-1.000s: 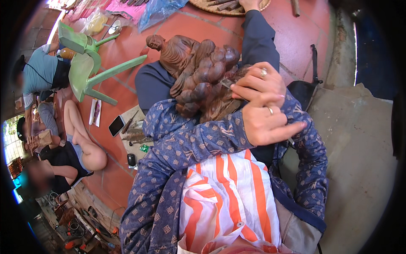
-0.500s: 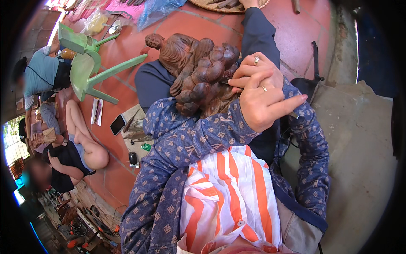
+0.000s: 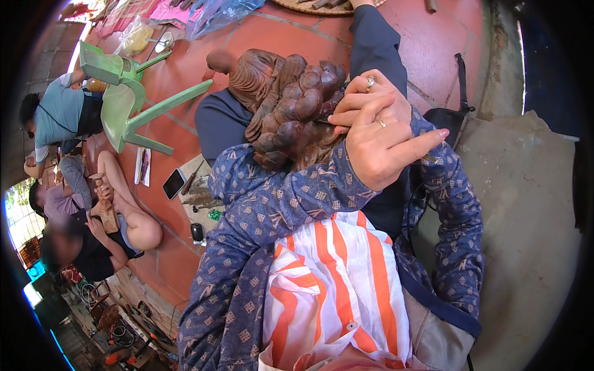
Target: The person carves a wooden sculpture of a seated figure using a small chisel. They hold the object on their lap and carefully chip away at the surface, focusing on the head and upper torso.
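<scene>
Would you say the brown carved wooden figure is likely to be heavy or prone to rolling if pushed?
Probably heavy: the carved wooden figure looks solid and bulky beside the left hand and right hand. Its knobbly lumps likely resist rolling. Thin carved details may chip.

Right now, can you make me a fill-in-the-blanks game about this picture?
1. Both hands rest on a brown wooden ____.
2. The plastic chair lying tipped over on the floor is ____.
3. The left hand wears a ____ on one finger.
4. The cloth below the hands has orange and ____ stripes.

Missing words: carving; green; ring; white
</scene>
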### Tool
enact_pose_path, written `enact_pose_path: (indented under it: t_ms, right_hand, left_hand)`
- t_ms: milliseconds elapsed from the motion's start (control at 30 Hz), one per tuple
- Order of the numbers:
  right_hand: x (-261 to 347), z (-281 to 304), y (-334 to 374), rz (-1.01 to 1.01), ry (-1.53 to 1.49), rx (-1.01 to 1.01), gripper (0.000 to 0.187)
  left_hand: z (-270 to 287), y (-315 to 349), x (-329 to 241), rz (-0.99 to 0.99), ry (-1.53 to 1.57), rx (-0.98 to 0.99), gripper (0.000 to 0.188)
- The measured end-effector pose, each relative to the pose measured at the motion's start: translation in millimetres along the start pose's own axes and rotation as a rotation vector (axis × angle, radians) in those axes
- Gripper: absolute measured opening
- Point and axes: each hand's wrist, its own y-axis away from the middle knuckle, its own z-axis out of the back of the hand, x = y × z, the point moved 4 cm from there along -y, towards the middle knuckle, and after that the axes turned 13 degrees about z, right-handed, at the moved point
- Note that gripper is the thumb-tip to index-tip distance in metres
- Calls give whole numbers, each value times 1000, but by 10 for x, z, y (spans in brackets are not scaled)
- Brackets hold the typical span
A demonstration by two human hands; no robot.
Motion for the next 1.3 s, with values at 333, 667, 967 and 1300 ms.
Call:
enact_pose_path:
  t_ms: [333, 667, 967, 1300]
  right_hand:
    - [69, 209, -20, 115, 61, -134, 32]
    - [-6, 234, -68, 127, 107, -222, 24]
    - [-5, 110, -19, 94, -26, -162, 23]
    - [-95, 32, 11, 21, -158, -122, 12]
  left_hand:
    - [-16, -131, -255, -61, -38, 26, 40]
    - [14, -160, -225, -72, -62, 62, 44]
    - [-17, -137, 16, 60, -38, 107, 41]
    - [1, -248, -88, 77, -23, 140, 46]
